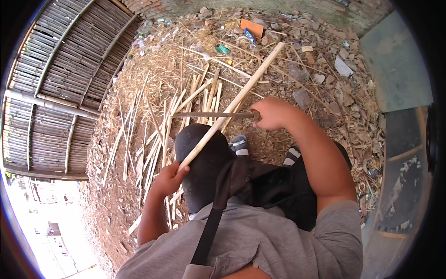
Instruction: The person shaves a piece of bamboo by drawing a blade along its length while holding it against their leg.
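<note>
A long pale bamboo strip (253,83) slants from my left thigh up and away to the far right. Its near end is in my left hand (168,180), fingers wrapped round it beside my left knee. My right hand (273,114) grips the handle of a long, narrow dark knife (204,114). The blade points left and crosses the bamboo strip just beyond the knee, seemingly touching it. Under and past the blade, several cut bamboo strips (153,149) lie in a loose pile on the ground.
Dry shavings, rubble and litter cover the ground (325,88). An orange flat piece (252,28) lies at the far side. A bamboo slat fence (60,60) stands at the left, grey panels (395,60) at the right. My shoes (239,143) are just beyond my lap.
</note>
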A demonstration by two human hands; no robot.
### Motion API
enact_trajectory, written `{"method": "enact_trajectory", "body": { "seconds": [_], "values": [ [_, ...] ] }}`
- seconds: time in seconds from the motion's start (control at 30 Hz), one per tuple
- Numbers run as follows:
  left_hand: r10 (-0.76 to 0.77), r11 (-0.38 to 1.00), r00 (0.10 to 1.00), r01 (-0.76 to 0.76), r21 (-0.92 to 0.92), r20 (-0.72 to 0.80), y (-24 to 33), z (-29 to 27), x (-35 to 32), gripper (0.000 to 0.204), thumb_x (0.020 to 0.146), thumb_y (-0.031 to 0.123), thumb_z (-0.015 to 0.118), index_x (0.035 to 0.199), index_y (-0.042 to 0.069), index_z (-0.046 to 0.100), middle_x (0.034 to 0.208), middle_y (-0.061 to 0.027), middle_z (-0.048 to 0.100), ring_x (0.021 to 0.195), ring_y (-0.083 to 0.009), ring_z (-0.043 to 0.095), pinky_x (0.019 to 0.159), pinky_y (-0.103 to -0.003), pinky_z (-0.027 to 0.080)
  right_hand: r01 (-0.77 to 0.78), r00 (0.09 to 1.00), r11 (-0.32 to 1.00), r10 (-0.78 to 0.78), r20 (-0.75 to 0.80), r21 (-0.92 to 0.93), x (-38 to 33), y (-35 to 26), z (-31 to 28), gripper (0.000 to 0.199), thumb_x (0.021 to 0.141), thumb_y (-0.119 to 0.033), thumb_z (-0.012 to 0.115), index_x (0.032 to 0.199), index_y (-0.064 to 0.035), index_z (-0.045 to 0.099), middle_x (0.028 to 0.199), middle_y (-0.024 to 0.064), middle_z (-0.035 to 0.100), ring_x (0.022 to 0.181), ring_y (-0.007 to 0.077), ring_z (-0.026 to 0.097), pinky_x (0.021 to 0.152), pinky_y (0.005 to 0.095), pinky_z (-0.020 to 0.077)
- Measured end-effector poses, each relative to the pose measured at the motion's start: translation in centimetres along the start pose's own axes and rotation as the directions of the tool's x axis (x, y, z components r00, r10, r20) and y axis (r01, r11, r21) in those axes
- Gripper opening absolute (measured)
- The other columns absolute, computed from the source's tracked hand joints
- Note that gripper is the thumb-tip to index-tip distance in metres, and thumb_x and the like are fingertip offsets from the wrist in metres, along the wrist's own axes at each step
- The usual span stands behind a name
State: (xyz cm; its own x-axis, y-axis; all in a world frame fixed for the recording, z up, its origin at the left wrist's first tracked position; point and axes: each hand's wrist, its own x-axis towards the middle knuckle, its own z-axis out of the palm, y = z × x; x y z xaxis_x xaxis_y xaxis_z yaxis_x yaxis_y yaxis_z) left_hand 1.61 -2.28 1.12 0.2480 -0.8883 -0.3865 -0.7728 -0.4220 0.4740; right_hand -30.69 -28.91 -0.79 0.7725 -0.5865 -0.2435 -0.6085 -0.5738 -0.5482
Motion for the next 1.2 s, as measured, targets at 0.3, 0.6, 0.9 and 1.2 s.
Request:
{"method": "enact_trajectory", "body": {
  "seconds": [0.3,0.6,0.9,1.2],
  "values": [
    [0.014,1.000,1.000,-0.014,-0.015,-0.001,0.1,0.2,0.2,0.053,0.101,0.049,0.059,0.084,-0.001,0.058,0.069,-0.0143,0.057,0.066,-0.0232,0.054,0.064,-0.041,0.046,-0.227,0.932,0.948,0.278,-0.232,0.224,-0.2,4.0,-1.7,0.039,0.081,-0.032,0.079,0.108,-0.0043,0.071,0.103,0.0186,0.072,0.100,0.0342,0.070,0.087,0.0440,0.0550],
    [0.052,0.996,0.998,-0.051,-0.073,0.023,-0.8,0.1,0.4,0.055,0.103,0.052,0.056,0.086,-0.001,0.061,0.069,-0.0087,0.056,0.067,-0.0167,0.052,0.062,-0.037,0.045,-0.135,0.987,0.984,0.144,-0.073,0.119,-0.1,2.6,-1.9,0.046,0.079,-0.026,0.079,0.119,-0.0039,0.070,0.105,0.0174,0.073,0.098,0.0334,0.071,0.087,0.0439,0.0551],
    [0.017,0.993,0.996,-0.006,-0.121,0.090,-0.6,-0.5,0.7,0.057,0.104,0.053,0.054,0.089,-0.002,0.063,0.072,-0.0071,0.057,0.071,-0.0153,0.051,0.065,-0.036,0.046,-0.087,0.990,0.979,0.105,-0.092,0.182,0.3,1.7,-0.2,0.037,0.080,-0.026,0.078,0.109,-0.0047,0.070,0.100,0.0179,0.072,0.096,0.0340,0.070,0.085,0.0439,0.0546],
    [0.009,0.990,0.995,0.005,-0.141,0.096,-1.2,-0.2,0.8,0.056,0.104,0.052,0.054,0.088,-0.001,0.062,0.072,-0.0048,0.057,0.071,-0.0149,0.051,0.065,-0.036,0.046,-0.226,0.950,0.945,0.267,-0.160,0.236,0.4,4.7,-1.6,0.062,0.081,-0.036,0.079,0.131,-0.0013,0.064,0.103,0.0201,0.072,0.097,0.0343,0.070,0.087,0.0423,0.0544]
  ]
}}
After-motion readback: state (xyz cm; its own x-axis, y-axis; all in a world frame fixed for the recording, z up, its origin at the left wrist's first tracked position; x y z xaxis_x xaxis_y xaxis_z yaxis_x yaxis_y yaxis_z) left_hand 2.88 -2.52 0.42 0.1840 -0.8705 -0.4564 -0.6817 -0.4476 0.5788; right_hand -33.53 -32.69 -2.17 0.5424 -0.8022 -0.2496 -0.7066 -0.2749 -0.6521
